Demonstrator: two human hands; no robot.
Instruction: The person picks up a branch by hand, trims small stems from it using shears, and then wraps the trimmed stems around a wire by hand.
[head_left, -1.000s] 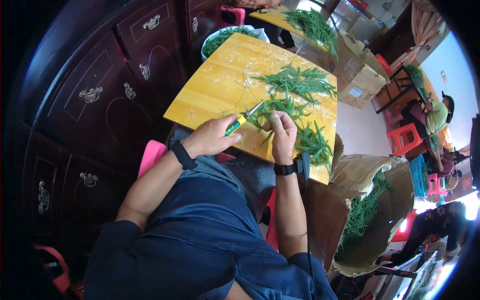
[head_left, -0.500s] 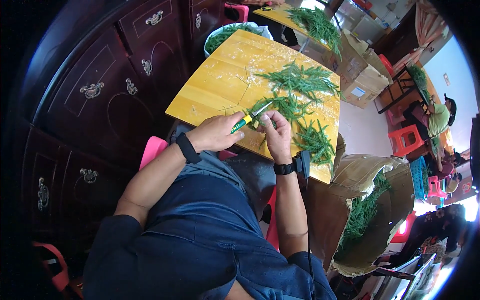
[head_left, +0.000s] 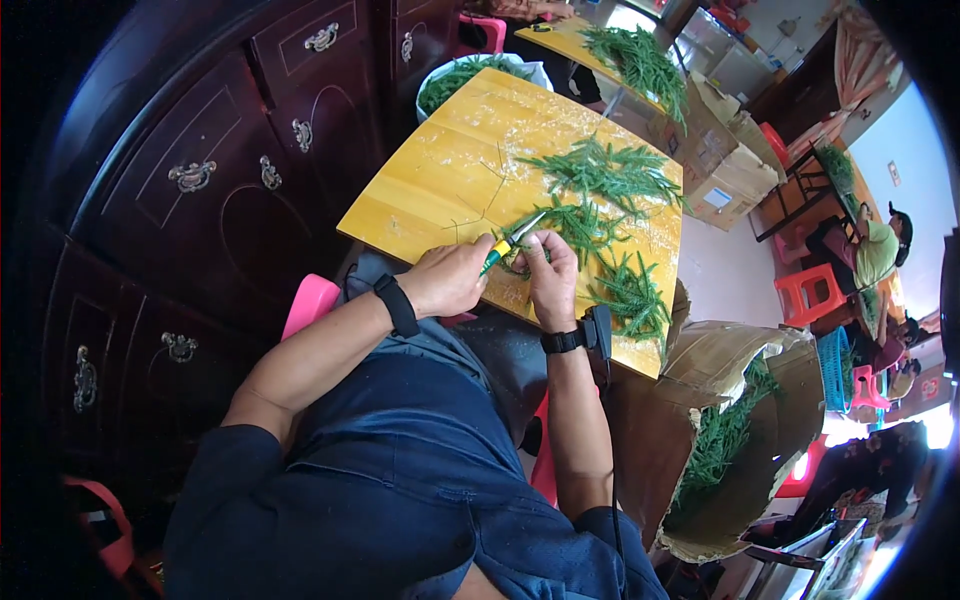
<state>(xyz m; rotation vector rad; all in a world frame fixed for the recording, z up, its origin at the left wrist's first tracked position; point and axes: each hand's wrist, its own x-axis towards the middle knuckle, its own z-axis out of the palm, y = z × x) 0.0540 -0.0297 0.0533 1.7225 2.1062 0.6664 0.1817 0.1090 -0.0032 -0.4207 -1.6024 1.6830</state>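
Note:
My left hand (head_left: 446, 277) is wrapped round a pair of pliers (head_left: 499, 251) with green-and-yellow handles. Their narrow metal jaws slant up to the right over the near edge of the yellow table (head_left: 405, 185). Close beside them my right hand (head_left: 554, 278) has thumb and fingers pinched on a green artificial fir sprig (head_left: 512, 268); most of it is hidden behind the fingers. Just past the jaws lies a loose fir branch (head_left: 580, 225). A larger pile of branches (head_left: 610, 172) is farther back, and another bunch (head_left: 633, 297) sits right of my right hand.
A torn cardboard box (head_left: 645, 440) with greenery stands at my right. Dark drawers (head_left: 200, 130) line the left. Behind the table are a white tub of sprigs (head_left: 425, 85) and a second yellow table (head_left: 560, 42). A person in green (head_left: 878, 250) sits far right.
My left hand has shifted slightly right and covers more of the pliers' handles, and the pliers stand steeper. My right hand keeps its pinch near the same spot. The view has shifted slightly.

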